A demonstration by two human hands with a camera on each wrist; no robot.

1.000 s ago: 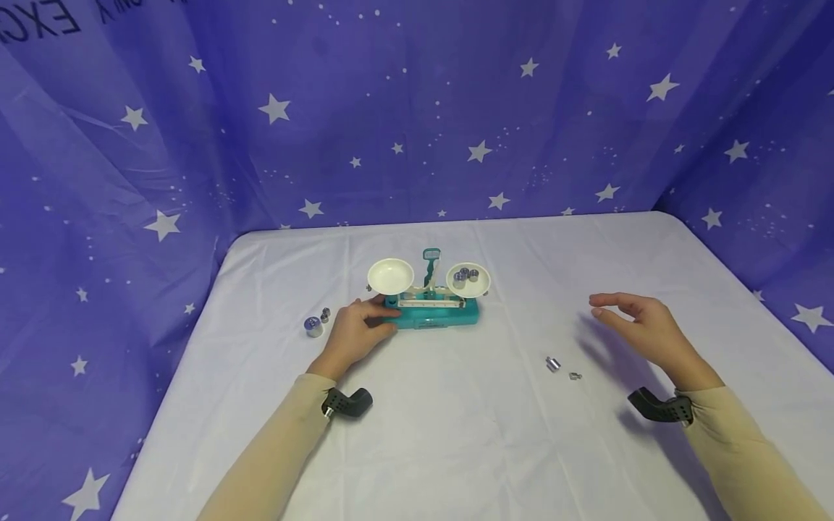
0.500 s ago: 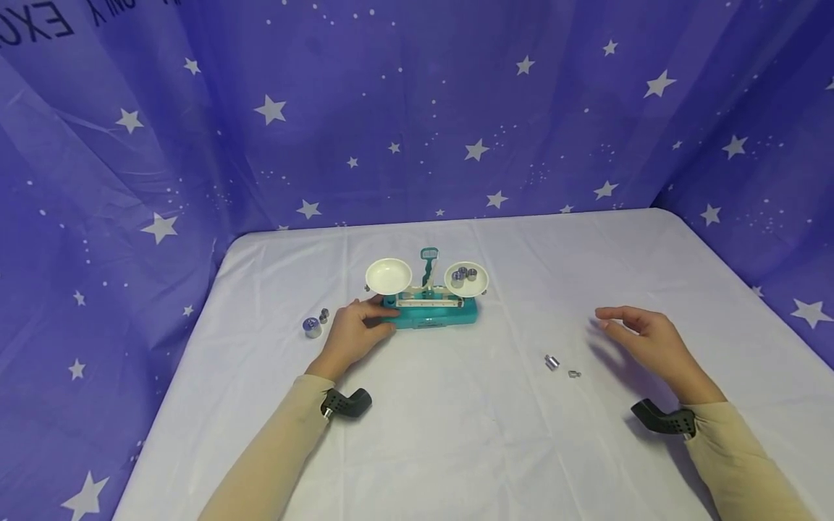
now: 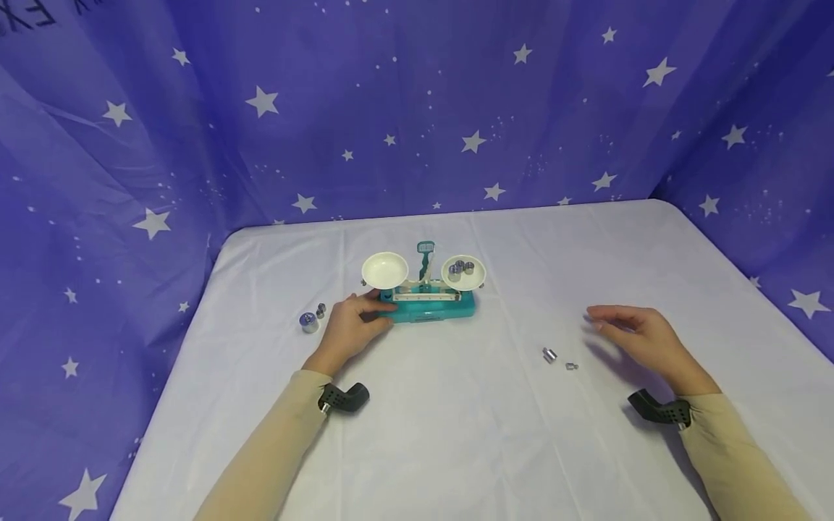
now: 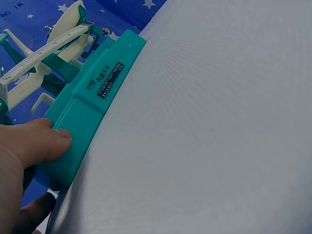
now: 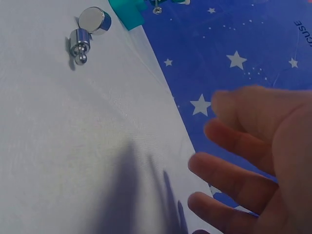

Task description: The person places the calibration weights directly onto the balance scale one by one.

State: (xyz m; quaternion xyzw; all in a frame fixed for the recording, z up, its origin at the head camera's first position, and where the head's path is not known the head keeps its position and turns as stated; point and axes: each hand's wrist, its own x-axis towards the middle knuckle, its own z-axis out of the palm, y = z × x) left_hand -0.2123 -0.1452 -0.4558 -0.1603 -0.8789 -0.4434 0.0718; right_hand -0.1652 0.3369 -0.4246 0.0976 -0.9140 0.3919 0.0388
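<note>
Head view: left hand [image 3: 352, 325] grips the left end of the teal balance scale [image 3: 426, 304] at table [image 3: 456, 434] centre; right hand [image 3: 641, 336] hovers, fingers relaxed and apart, near two small weights [image 3: 550, 354]. Left wrist view: thumb [image 4: 51, 141] presses the scale's base [image 4: 92, 107]. Right wrist view: spread fingers [image 5: 229, 168] hold nothing.

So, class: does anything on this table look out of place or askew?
Yes: metal weights lie scattered on the tablecloth, two left of the balance scale, two right. Only its right pan holds weights.
</note>
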